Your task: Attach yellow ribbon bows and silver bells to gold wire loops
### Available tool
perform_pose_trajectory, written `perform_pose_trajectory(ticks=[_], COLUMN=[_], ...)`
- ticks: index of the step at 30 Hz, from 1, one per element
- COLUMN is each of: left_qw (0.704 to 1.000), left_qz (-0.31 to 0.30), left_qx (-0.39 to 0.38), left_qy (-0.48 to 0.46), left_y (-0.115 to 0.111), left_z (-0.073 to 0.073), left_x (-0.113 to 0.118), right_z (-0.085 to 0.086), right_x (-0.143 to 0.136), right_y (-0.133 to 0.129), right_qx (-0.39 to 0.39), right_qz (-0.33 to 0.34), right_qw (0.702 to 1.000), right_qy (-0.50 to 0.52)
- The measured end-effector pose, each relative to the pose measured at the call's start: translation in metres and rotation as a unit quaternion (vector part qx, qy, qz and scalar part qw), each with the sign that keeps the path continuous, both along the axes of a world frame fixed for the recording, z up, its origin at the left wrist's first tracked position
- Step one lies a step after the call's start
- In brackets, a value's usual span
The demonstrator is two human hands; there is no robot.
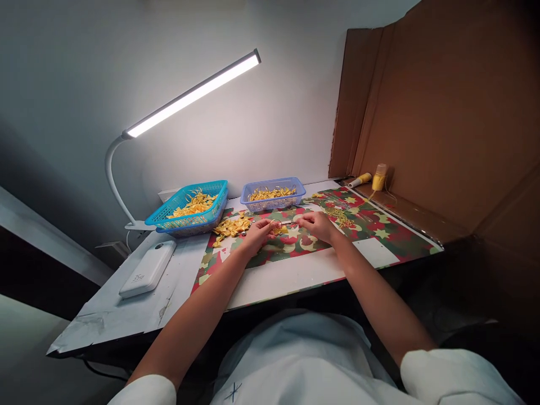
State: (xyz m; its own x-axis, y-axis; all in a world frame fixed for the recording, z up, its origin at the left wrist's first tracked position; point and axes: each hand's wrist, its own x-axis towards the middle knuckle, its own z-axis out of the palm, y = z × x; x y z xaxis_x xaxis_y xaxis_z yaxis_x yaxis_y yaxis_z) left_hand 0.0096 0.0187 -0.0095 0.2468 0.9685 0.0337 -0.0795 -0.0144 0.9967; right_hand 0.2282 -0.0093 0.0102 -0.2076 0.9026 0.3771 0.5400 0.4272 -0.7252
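Over the patterned mat (295, 247), my left hand (259, 233) is closed on a small yellow piece (277, 228) at its fingertips. My right hand (316, 225) is pinched to the right of it, around the end of a thin, slender item (290, 223) too small to make out. The fingertips of the two hands are a short gap apart. A loose pile of yellow pieces (232, 226) lies left of my left hand. Thin yellow cords (341, 216) lie on the mat beyond my right hand.
A turquoise basket (158, 218) and a purple basket (273, 205), both holding yellow pieces, stand at the back. A lit lamp (194, 94) reaches over the table. A white power bank (147, 270) lies left. Yellow thread spools (378, 179) stand near a cardboard wall (447, 112) at right.
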Motion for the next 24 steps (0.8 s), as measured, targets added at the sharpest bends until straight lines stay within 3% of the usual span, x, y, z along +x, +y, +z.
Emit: perform_pose_trajectory(ticks=[5, 24], left_qw=[1.000, 0.999], left_qz=[-0.013, -0.039], left_qx=[0.001, 0.026], left_qy=[-0.002, 0.021], left_y=[-0.0008, -0.0034], left_z=[-0.0019, -0.0006], left_x=[0.0006, 0.0025], right_z=[-0.0014, -0.0023], right_x=[-0.0130, -0.0103], right_y=[-0.0026, -0.0026], right_qx=[0.023, 0.044], right_qz=[-0.018, -0.053], right_qw=[0.999, 0.996], right_qy=[-0.028, -0.052])
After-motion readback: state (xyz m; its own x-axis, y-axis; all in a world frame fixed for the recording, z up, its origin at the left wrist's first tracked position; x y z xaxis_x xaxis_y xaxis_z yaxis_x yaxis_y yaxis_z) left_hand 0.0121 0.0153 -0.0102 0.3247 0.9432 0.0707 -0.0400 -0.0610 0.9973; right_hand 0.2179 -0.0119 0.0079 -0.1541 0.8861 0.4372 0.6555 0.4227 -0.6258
